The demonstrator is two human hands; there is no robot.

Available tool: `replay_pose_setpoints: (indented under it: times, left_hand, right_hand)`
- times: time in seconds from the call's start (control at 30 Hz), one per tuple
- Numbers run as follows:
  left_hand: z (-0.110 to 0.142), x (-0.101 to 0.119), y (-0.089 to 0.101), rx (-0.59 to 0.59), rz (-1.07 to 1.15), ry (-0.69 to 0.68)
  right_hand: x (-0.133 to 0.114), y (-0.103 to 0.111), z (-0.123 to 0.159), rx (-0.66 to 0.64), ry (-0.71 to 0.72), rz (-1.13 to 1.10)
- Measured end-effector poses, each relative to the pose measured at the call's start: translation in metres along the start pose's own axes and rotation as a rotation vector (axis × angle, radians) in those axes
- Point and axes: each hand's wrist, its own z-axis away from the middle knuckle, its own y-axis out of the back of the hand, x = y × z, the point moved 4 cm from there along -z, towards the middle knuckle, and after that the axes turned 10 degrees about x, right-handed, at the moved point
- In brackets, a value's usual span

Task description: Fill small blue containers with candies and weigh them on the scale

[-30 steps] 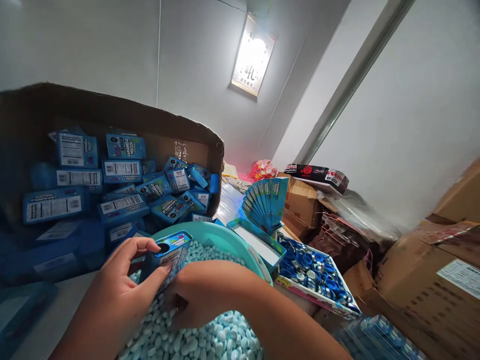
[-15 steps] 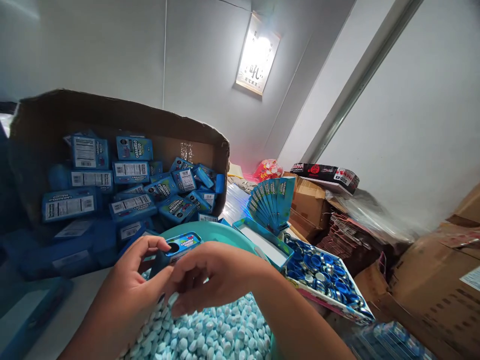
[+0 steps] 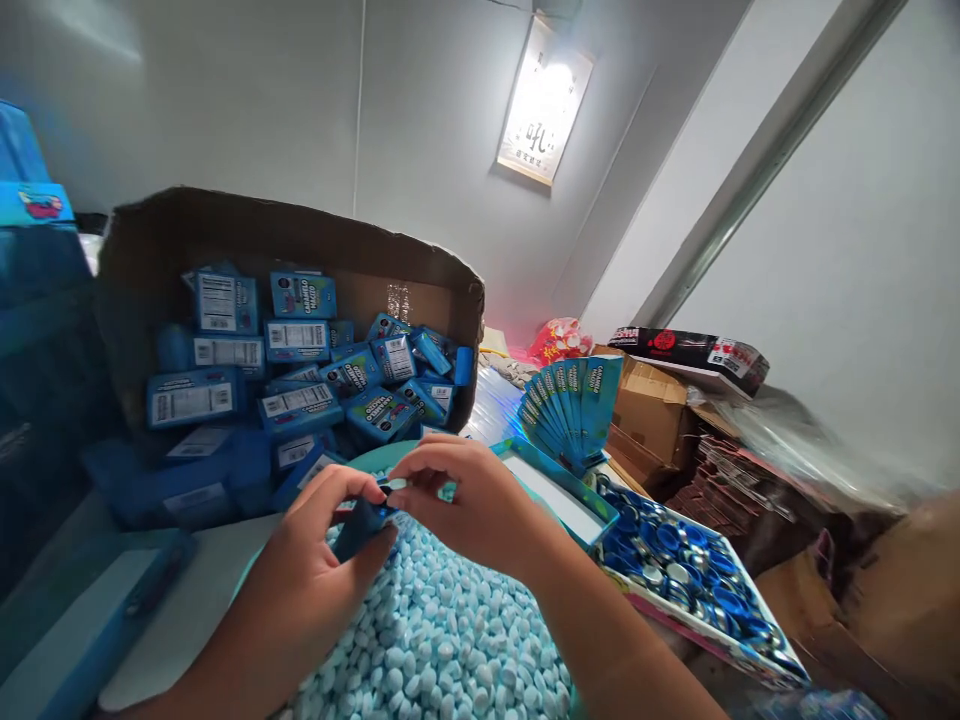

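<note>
Over a turquoise tub (image 3: 379, 457) heaped with pale blue candies (image 3: 442, 640), my left hand (image 3: 319, 545) is closed around a small blue tin (image 3: 358, 528). The tin is tilted, and my fingers cover much of it. My right hand (image 3: 461, 490) comes in from the right with thumb and forefinger pinched at the tin's top end. Between those fingertips is a small pale round piece (image 3: 397, 484). Whether it is a candy or a cap cannot be made out, nor whether it touches the tin's opening.
Behind the tub, a cardboard box (image 3: 300, 215) on its side holds many blue tins (image 3: 300, 410). To the right stand fanned blue cartons (image 3: 577, 400), an open blue tray (image 3: 559, 495) and a box of blue and silver caps (image 3: 682, 560). Another blue tray (image 3: 97, 620) lies left.
The tin has tilted and its round dark hole no longer shows. My right hand has moved up to the tin's top and pinches a pale piece there. The whole view has shifted left.
</note>
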Motion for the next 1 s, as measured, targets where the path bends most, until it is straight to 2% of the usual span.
replay_pose_setpoints:
  times: [0.13,0.33,0.5,0.63,0.87,1.0]
  left_hand:
    - [0.0,0.006,-0.001,-0.036,-0.013,-0.01]
    - [0.002,0.004,0.0,0.059,-0.018,0.061]
    - [0.004,-0.001,-0.001,0.004,0.015,0.034]
    - [0.005,-0.004,-0.003,-0.033,0.029,-0.017]
    - [0.003,-0.007,-0.009,0.0,0.079,0.066]
    - [0.003,-0.004,-0.009,0.01,0.084,0.071]
  right_hand:
    - [-0.001,-0.004,0.001,-0.027,-0.017,0.014]
    - [0.003,-0.006,0.001,-0.014,-0.044,0.023]
    - [0.005,-0.006,0.002,0.008,-0.106,-0.024]
    - [0.006,-0.007,0.002,0.011,-0.072,-0.047]
    - [0.008,-0.008,0.002,0.024,-0.07,-0.094]
    - [0.008,-0.01,0.002,0.028,-0.093,-0.145]
